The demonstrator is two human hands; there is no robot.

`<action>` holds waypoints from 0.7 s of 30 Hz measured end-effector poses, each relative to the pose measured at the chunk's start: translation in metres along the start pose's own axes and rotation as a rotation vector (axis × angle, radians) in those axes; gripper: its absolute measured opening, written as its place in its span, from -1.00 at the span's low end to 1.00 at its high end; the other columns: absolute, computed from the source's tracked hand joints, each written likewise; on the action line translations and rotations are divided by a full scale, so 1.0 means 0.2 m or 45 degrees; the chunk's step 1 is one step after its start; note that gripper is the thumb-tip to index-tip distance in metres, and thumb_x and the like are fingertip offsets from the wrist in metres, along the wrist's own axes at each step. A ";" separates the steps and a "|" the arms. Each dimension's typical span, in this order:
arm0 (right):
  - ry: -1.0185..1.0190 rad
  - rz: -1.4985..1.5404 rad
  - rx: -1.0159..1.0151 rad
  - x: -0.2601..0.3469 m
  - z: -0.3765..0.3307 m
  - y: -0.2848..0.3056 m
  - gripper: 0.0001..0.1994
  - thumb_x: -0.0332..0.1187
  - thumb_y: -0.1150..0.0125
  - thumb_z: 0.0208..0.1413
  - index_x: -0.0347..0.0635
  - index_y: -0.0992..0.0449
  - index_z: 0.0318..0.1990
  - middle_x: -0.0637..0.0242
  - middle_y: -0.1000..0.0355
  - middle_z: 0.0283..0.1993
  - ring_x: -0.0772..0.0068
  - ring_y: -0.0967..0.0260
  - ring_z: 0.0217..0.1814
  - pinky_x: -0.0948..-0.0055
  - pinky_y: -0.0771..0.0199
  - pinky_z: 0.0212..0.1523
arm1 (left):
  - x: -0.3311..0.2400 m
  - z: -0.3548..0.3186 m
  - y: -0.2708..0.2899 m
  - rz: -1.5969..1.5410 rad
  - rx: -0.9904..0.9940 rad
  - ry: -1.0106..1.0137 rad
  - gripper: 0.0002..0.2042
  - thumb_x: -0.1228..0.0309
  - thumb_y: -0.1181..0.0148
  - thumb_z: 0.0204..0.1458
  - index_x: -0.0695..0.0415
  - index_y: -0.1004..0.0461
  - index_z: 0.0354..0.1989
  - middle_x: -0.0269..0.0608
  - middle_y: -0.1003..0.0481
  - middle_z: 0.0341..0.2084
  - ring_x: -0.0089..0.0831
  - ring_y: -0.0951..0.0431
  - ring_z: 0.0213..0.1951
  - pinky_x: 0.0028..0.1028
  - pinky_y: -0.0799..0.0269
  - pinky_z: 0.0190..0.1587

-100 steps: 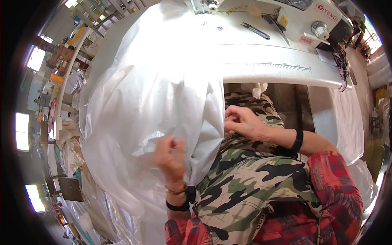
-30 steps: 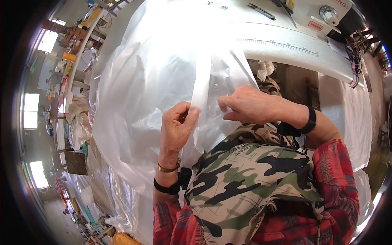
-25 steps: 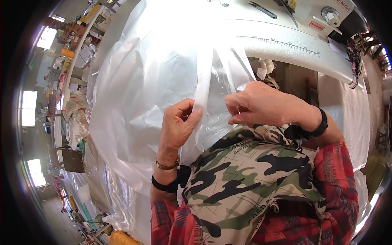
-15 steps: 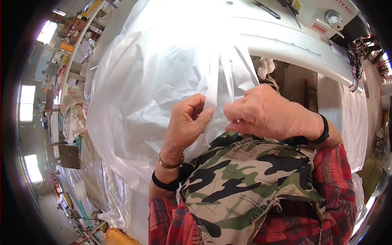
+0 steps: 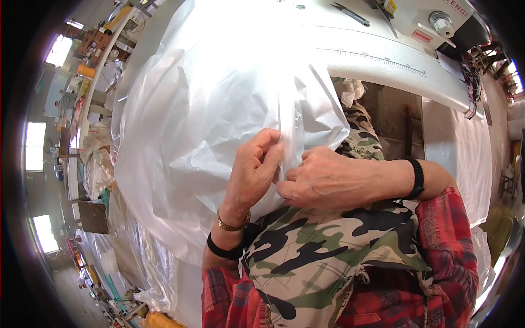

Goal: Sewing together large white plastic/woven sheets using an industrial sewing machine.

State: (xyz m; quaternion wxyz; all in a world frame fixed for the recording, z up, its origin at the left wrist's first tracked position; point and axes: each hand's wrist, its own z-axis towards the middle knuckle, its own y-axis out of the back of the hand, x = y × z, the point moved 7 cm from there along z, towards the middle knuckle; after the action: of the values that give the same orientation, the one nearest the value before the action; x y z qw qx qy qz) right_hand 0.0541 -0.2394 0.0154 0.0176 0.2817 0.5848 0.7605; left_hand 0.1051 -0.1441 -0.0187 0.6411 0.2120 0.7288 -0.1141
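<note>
A large sheet of white, semi-sheer plastic material (image 5: 186, 136) spreads over the table and hangs down toward my lap. My left hand (image 5: 256, 164) pinches a folded edge strip (image 5: 287, 109) of it between thumb and fingers. Close by on the right, my right hand (image 5: 317, 177) is closed at the lower end of the same strip, its fingertips pressed together and mostly hidden behind the knuckles. The strip runs up from my hands toward the bright, glaring part of the table.
A white sewing machine head (image 5: 432, 27) with a dial stands at the far right. Dark thread snips (image 5: 351, 13) lie near it. A ruler scale (image 5: 377, 57) runs along the table edge. More white material (image 5: 456, 158) hangs at right; clear plastic (image 5: 150, 257) lies at left.
My right hand has come down and left, closer to my left hand, onto the strip's lower end. The loose folds have drawn together into a narrower strip. My left hand has barely moved.
</note>
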 end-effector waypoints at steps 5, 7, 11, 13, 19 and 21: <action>-0.002 0.016 0.040 0.01 0.04 -0.02 -0.83 -0.35 -0.21 -0.10 -0.23 -0.39 -0.41 0.33 -0.39 -0.59 0.28 -0.44 -0.58 0.33 -0.37 -0.49 | 0.03 0.02 0.00 0.018 -0.024 0.016 -0.81 0.35 -0.06 0.29 0.24 -0.42 -0.28 -0.47 -0.37 -0.61 -0.76 -0.29 -0.62 -0.65 -0.20 -0.59; 0.005 -0.076 0.084 0.03 0.04 -0.05 -0.83 -0.36 -0.21 -0.09 -0.22 -0.39 -0.40 0.30 -0.42 -0.55 0.27 -0.46 -0.54 0.31 -0.40 -0.48 | 0.04 0.02 -0.01 0.059 0.019 0.017 -0.78 0.32 -0.06 0.29 0.22 -0.40 -0.32 -0.48 -0.35 -0.63 -0.76 -0.28 -0.64 -0.66 -0.19 -0.60; -0.099 -0.023 -0.341 -0.08 -0.08 0.03 -0.75 -0.37 -0.26 -0.01 -0.25 -0.44 -0.18 0.29 -0.46 -0.42 0.24 -0.47 -0.45 0.31 -0.43 -0.43 | 0.08 0.03 0.03 0.012 -0.115 0.005 -0.79 0.34 -0.06 0.29 0.20 -0.39 -0.35 -0.52 -0.32 -0.65 -0.80 -0.24 -0.65 -0.67 -0.11 -0.63; -0.424 -0.026 -0.742 -0.28 -0.23 0.12 -0.69 -0.35 -0.26 0.07 -0.21 -0.43 -0.04 0.27 -0.45 -0.36 0.18 -0.46 -0.34 0.27 -0.45 -0.32 | 0.06 0.03 0.08 -0.024 -0.131 -0.071 -0.81 0.39 -0.08 0.28 0.22 -0.43 -0.36 -0.53 -0.35 -0.63 -0.81 -0.25 -0.61 -0.70 -0.11 -0.59; -0.902 -0.142 -1.005 -0.61 -0.53 -0.02 -0.75 -0.39 -0.24 0.10 -0.22 -0.46 -0.08 0.17 -0.41 -0.36 0.04 -0.43 -0.28 0.18 -0.43 -0.23 | -0.04 0.00 0.18 -0.011 -0.378 -0.159 -0.91 0.53 -0.18 0.18 0.31 -0.55 -0.27 -0.48 -0.48 -0.53 -0.80 -0.34 -0.50 -0.75 -0.21 -0.46; -0.990 -0.067 -0.858 -0.66 -0.56 -0.12 -0.79 -0.40 -0.23 0.10 -0.24 -0.46 -0.12 0.14 -0.40 -0.36 0.04 -0.43 -0.28 0.18 -0.44 -0.22 | -0.11 -0.02 0.20 -0.001 -0.492 -0.254 -0.92 0.62 -0.17 0.14 0.34 -0.56 -0.25 -0.47 -0.50 -0.51 -0.80 -0.35 -0.48 -0.75 -0.23 -0.45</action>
State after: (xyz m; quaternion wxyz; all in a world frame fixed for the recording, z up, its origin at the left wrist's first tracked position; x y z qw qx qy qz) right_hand 0.1087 -0.3774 -0.0773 0.3427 0.5075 0.2643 0.7451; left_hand 0.1221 -0.1112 0.0066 0.7387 0.0726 0.6701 0.0072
